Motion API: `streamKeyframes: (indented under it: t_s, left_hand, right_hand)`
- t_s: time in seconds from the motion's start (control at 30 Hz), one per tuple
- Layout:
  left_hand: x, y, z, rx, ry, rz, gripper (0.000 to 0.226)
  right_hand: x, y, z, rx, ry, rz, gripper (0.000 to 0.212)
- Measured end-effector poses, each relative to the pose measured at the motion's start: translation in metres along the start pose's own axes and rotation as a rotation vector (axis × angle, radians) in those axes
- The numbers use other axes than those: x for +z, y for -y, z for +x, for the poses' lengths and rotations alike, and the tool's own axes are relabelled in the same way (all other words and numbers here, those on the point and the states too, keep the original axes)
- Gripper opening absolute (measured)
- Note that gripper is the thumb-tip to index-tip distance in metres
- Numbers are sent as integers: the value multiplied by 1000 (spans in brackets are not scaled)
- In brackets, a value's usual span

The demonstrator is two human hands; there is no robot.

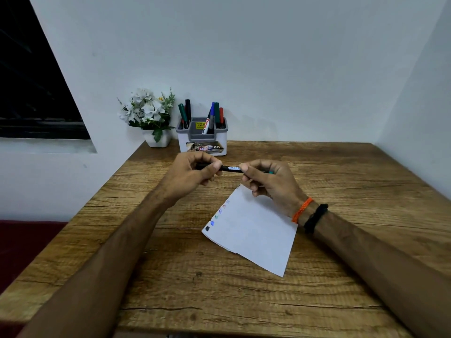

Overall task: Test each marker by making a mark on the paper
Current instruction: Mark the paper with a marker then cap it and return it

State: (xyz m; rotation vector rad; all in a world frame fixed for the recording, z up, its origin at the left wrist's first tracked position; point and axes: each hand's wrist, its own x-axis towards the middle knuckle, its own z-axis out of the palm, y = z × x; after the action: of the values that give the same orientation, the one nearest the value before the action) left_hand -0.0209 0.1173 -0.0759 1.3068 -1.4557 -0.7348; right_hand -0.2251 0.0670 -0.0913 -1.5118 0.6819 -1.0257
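A black marker (231, 168) lies level between both hands above the wooden table. My left hand (192, 175) grips its left end, fingers curled round it. My right hand (268, 182) grips its right end, where a bit of teal shows past the fingers. Whether the cap is on is hidden by the fingers. Below the hands a white sheet of paper (253, 232) lies tilted on the table, with several small coloured marks down its left edge. Further markers stand in a white and grey holder (202, 140) at the back.
A small white pot of white artificial flowers (150, 115) stands left of the holder against the wall. The wooden table (170, 276) ends at walls behind and to the right. A dark window is at the upper left.
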Motion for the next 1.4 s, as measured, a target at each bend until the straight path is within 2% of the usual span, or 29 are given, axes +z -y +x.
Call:
streamKeyframes:
  t_s: [0.2, 0.4, 0.6, 0.77, 0.9, 0.93, 1.0, 1.07, 1.17, 1.23, 1.4]
  left_hand:
    - [8, -1, 0, -36, 29, -12, 23]
    - [18, 2, -2, -30, 13, 14, 29]
    - [21, 0, -4, -24, -12, 65, 19]
    - [15, -5, -3, 16, -6, 57, 23]
    - [9, -13, -1, 73, -100, -47, 8]
    - [9, -14, -1, 72, -144, -114, 15]
    - [9, -18, -1, 65, -223, -233, 37]
    - [10, -21, -2, 64, -260, -234, 57]
    - [14, -25, -3, 63, -265, -210, 68]
    - [17, -25, -2, 81, -260, -220, 68]
    - [18, -24, -1, 104, -277, -236, 59]
  right_hand:
    - [5, -4, 0, -109, 12, -98, 11]
    - [4, -3, 0, -97, 41, -48, 8]
    - [7, -4, -1, -115, 59, -47, 14]
    - [4, 2, 0, -165, 83, -93, 11]
    - [5, 10, 5, -193, 95, -184, 6]
    - [6, 10, 6, -220, 90, -244, 5]
    - [7, 10, 7, -274, 74, -392, 22]
    - [9, 14, 6, -329, 88, -512, 49]
    - [12, 26, 5, -439, 162, -646, 85]
    - [14, 32, 4, -486, 194, -683, 93]
    - [17, 34, 5, -519, 215, -680, 93]
